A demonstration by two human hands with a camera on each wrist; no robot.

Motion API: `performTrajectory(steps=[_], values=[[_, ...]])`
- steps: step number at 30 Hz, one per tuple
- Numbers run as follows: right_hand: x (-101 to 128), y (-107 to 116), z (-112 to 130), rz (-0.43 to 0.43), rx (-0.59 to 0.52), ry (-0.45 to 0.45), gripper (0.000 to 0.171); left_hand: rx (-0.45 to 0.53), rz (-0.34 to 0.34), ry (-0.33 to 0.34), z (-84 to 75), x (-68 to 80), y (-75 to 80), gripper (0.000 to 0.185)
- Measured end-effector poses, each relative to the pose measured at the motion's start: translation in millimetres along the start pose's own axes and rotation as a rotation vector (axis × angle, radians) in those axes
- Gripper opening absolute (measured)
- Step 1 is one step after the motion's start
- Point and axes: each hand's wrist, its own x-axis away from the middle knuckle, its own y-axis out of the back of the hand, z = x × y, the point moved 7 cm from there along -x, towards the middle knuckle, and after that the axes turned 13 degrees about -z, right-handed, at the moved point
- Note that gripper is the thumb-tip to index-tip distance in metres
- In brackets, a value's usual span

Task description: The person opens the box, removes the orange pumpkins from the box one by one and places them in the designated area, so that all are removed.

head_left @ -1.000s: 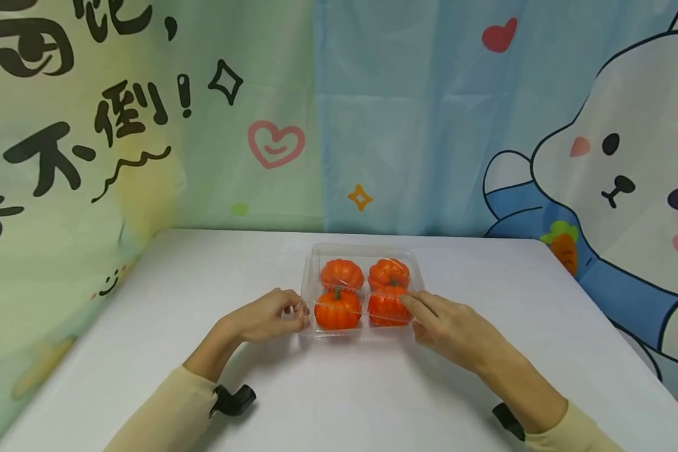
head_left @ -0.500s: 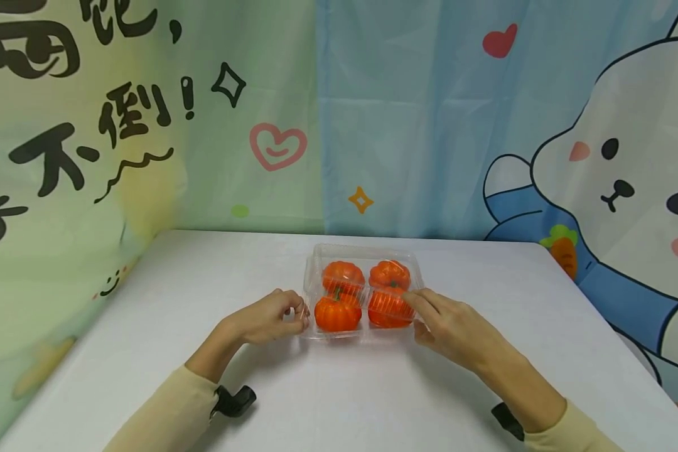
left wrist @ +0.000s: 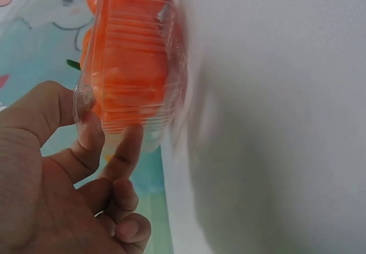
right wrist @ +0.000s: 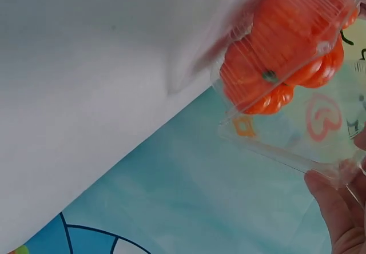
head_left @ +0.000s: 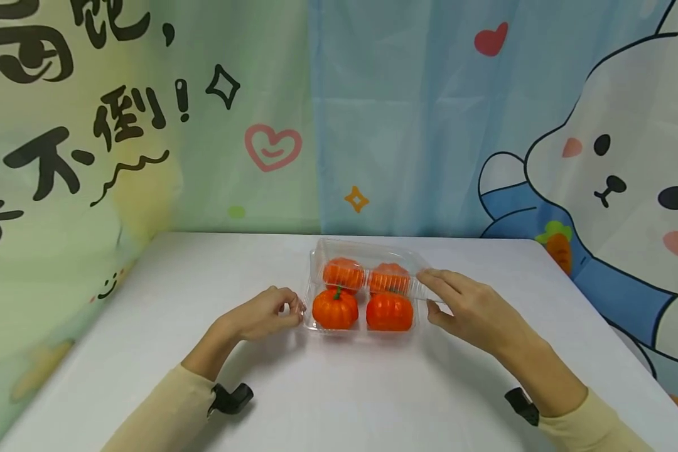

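A clear plastic clamshell box [head_left: 363, 330] holds several small orange pumpkins; two at the front are a pumpkin with a green stem [head_left: 335, 309] and a smoother one [head_left: 390, 312]. Its hinged lid [head_left: 373, 248] stands partly raised over the back pumpkins. My left hand [head_left: 262, 316] pinches the box's left rim between thumb and index finger, and the left wrist view has the ribbed box wall [left wrist: 134, 45] close by. With thumb and fingertips, my right hand [head_left: 477, 307] pinches the lid's front right corner; in the right wrist view the lid edge [right wrist: 274, 154] tilts away from the base.
The box rests on a white table [head_left: 339, 395], near its back edge. Behind the table hangs a printed curtain [head_left: 395, 125] with a cartoon rabbit and black lettering. Black wrist-camera mounts are at both cuffs, the left mount [head_left: 231, 398] and the right mount [head_left: 521, 405].
My right hand has moved up and to the right, swinging the lid away from the front pumpkins. The left hand stays at the box's left rim.
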Motion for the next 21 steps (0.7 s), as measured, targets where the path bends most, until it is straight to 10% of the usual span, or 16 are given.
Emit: performTrajectory(steps=[13,21], values=[[-10,5,-29,-0.128,0.014,-0.158,0.038,0.046,0.023,0.01,3.1,-0.3,-1.0,0.014],[-12,-6,-45,-0.142,-0.05,-0.277,0.068,0.051,0.024,0.017,5.1,-0.6,-0.8,0.014]])
